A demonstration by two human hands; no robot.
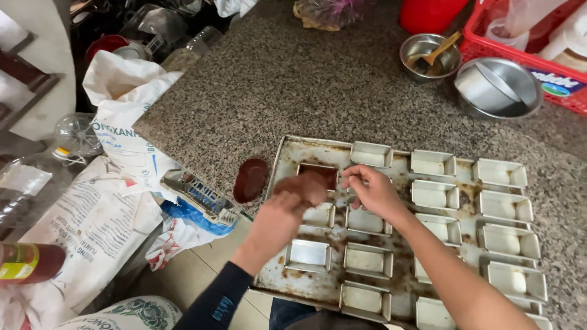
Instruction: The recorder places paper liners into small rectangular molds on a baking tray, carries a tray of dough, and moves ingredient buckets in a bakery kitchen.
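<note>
A worn metal baking tray (pixel 286 154) lies on a speckled granite counter (pixel 293 79) and holds several small rectangular tins (pixel 433 163). One tin (pixel 318 175) at the tray's top left has a dark brown inside. My left hand (pixel 298 190) hovers just below it, blurred by motion and brownish, so what it holds is unclear. My right hand (pixel 374 192) is beside it, with its fingers pinched down on a small tin that it mostly hides.
A dark brown oval piece (pixel 251 179) sits at the counter's edge, left of the tray. Two steel bowls (pixel 498 88), one with a wooden spoon (pixel 441 49), and a red basket (pixel 538 64) stand at the back right. White sacks (pixel 122 128) and a red bottle (pixel 27 263) lie below on the left.
</note>
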